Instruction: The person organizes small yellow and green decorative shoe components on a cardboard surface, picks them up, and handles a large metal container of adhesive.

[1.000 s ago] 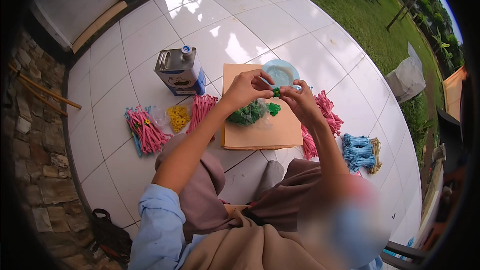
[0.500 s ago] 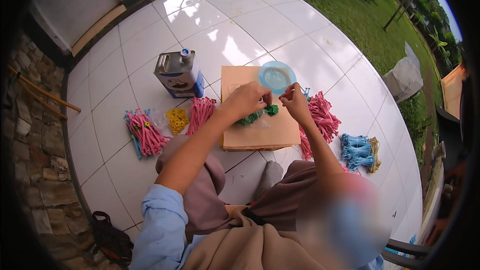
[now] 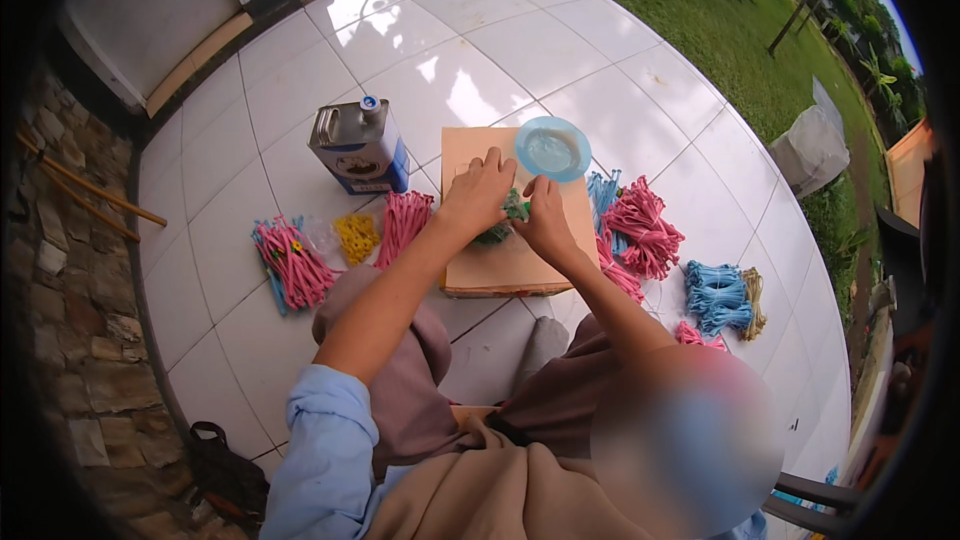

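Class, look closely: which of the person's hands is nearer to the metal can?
Left. The left hand is apart from the metal can, on its right; the right hand is farther right.

Seen on the front of the white-and-blue metal can (image 3: 358,148): a dark printed picture (image 3: 355,163) and, under it, small lettering (image 3: 373,186), too blurred for exact reading. On its cap (image 3: 370,103), marked in blue, also too small for reading.

Pink, blue, green

The small pieces (image 3: 492,235) are green, the board (image 3: 482,271) peach, the dish (image 3: 524,140) pale blue. Bundles (image 3: 645,230) come in pink, light blue and gold — the heap (image 3: 356,239) yellow, the tin (image 3: 360,155) silver, blue and white, the floor (image 3: 560,40) white — gridded with dark lines.
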`<state>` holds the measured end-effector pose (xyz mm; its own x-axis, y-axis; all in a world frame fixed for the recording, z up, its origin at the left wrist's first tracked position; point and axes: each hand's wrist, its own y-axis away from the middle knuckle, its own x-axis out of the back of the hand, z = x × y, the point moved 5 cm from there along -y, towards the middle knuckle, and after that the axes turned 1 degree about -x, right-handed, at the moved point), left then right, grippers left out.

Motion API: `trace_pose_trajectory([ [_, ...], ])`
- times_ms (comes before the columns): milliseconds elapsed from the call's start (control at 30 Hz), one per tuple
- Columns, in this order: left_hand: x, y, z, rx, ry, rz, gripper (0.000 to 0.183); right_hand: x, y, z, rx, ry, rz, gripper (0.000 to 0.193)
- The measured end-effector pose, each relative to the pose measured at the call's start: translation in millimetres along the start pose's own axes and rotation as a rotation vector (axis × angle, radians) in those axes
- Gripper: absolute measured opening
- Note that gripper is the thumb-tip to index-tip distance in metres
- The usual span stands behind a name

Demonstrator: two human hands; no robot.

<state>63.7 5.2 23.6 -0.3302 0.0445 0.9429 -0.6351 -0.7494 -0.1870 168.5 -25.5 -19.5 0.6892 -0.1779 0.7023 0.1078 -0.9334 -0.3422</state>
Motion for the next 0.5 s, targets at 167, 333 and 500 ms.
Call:
trace_pose_trajectory([
  [167, -16.7, 9.6, -38.8, 0.162, 0.301, -0.113, 0.041, -5.9, -10.6, 11.6, -0.311, -0.193, -0.221, 0.05],
  [333, 40.3, 14.4, -49.5, 0.333, 0.557, 0.164, 0.026, 17.4, -37.0, -36.1, -0.233, -0.31, -0.159, 0.043],
  [500, 92.8, 60.4, -89.3, 0.407, 1.019, 0.431, 0.014, 6.2, -59.5, -111.8, -0.071, -0.617, -0.064, 0.038],
])
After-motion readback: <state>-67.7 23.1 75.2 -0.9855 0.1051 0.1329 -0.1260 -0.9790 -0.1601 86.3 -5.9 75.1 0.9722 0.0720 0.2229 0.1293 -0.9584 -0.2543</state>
